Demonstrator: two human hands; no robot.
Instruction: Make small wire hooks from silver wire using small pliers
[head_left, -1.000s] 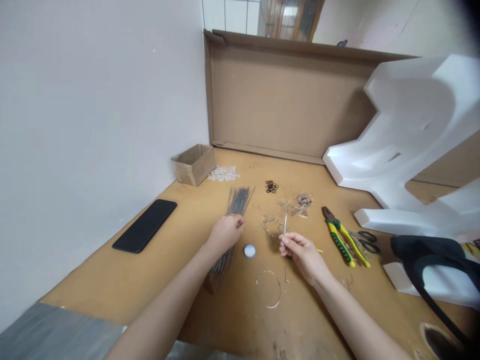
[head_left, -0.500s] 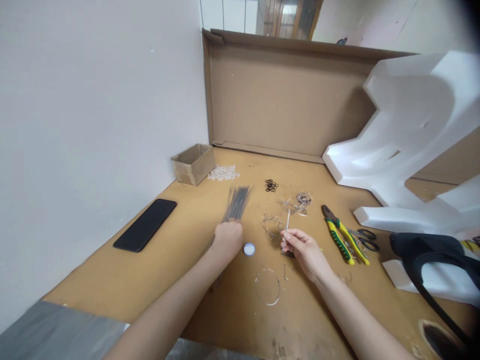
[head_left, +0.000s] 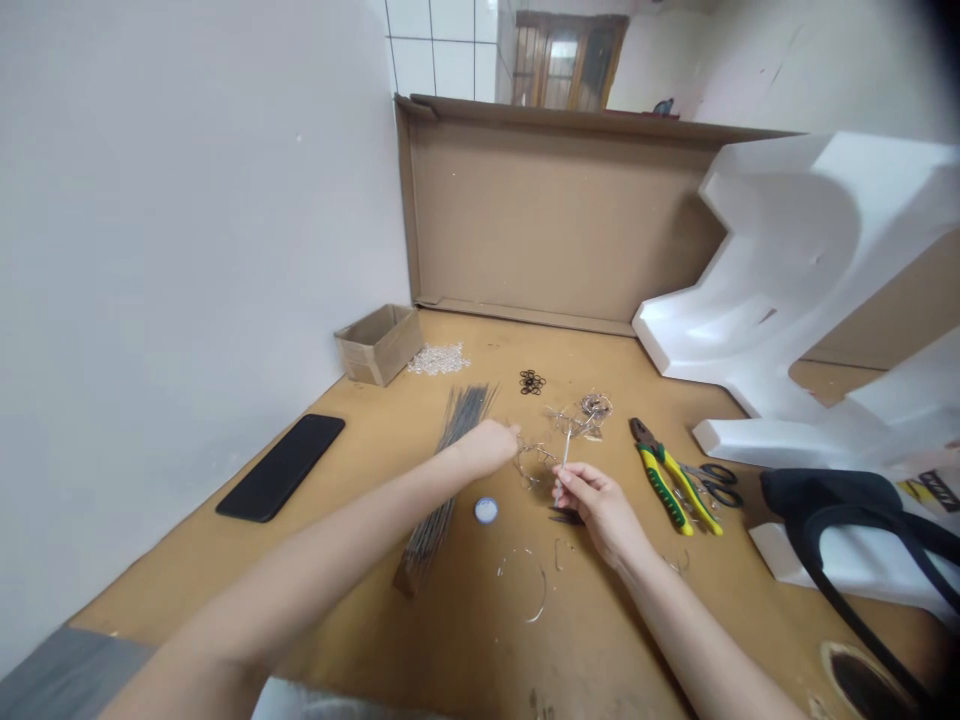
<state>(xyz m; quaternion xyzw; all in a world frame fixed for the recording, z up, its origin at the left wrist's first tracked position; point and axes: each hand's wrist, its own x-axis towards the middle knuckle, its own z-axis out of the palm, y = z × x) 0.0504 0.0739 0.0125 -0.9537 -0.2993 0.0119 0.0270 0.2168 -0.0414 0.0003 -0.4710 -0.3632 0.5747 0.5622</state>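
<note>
Lifted off the bundle of thin grey metal rods point(head_left: 448, 455), left hand point(head_left: 491, 447) now reaches the tangled silver wire loop point(head_left: 534, 462) — grip unclear; right hand point(head_left: 594, 497) pinches a short straight silver wire point(head_left: 565, 448) upright — above the brown wooden table point(head_left: 600, 640).

Short silver wire point(head_left: 566, 447) stands upright beside a tangled wire coil point(head_left: 534, 462).

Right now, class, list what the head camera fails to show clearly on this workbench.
Head view only.
Left hand: fingertips hidden by the hand itself; grip unclear.
Wire tangle: too fine to count pieces.
Scissors: blades covered by the pliers.
Cardboard box: contents behind its near wall.
Black bag: cut off by the right edge.
</note>
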